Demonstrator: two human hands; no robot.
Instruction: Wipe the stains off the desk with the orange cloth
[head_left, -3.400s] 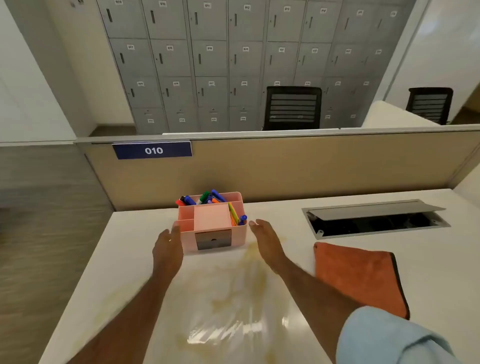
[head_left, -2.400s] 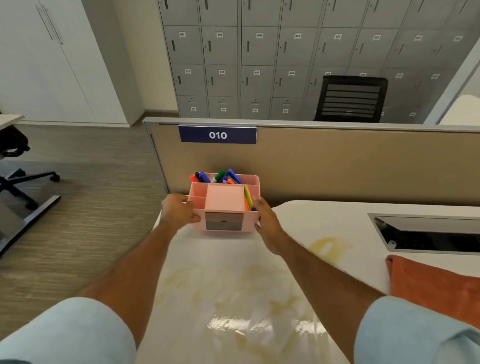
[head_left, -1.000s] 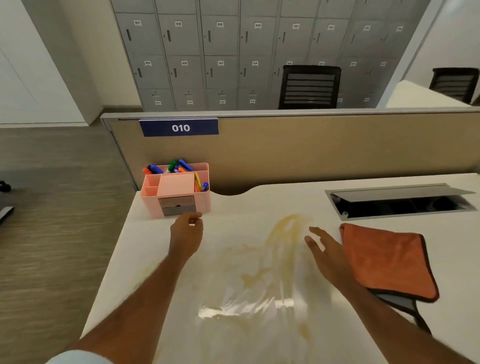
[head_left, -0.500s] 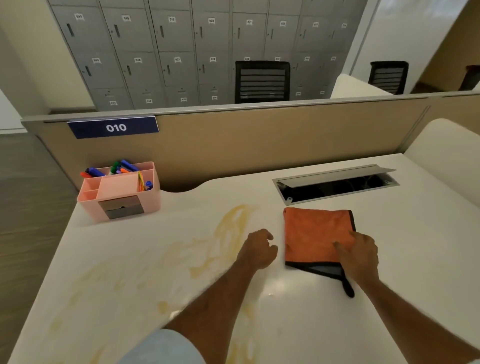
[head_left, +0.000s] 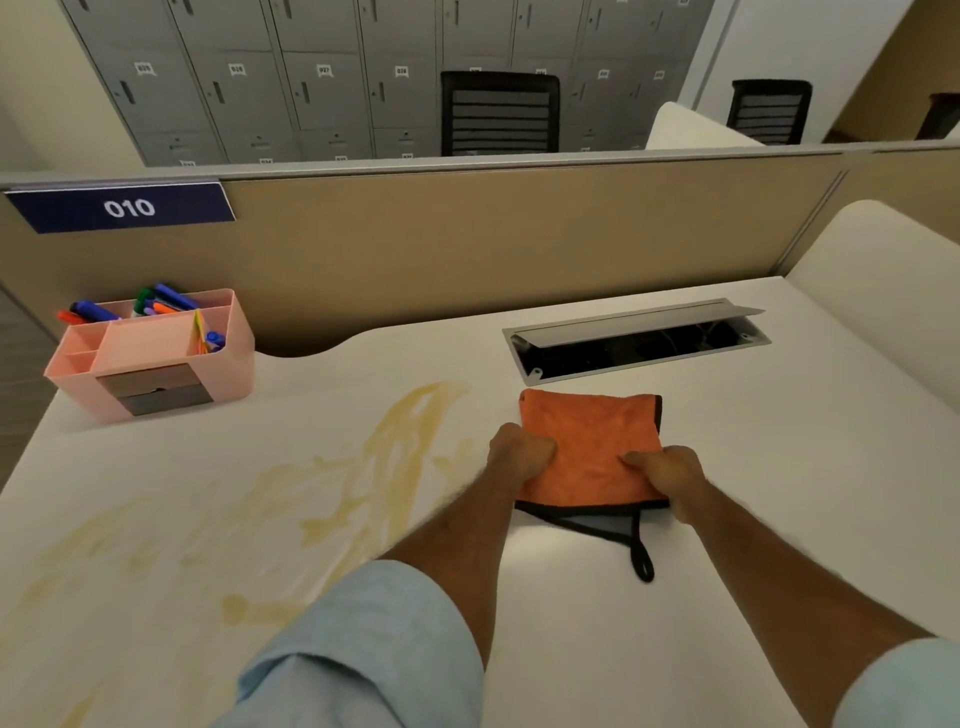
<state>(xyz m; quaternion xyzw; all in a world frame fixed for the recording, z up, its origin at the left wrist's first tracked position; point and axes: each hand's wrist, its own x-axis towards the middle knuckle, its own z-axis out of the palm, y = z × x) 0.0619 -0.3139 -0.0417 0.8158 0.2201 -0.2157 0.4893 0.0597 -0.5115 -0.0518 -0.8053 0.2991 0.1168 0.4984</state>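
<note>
- Step: picking up the folded orange microfibre cloth w/ black trim; left hand & right hand both pinch its near edge
- Cloth lies flat on the white desk, just before the open grey cable tray, right of the yellow-brown stains
- Roughly square, no clear long axis; black loop points toward the person
- Next, I'd say: lift, carry left, press & rub stains – none wiped yet

Orange cloth, black-edged, folded flat on white desk; yellowish stains smeared to its left.
</note>
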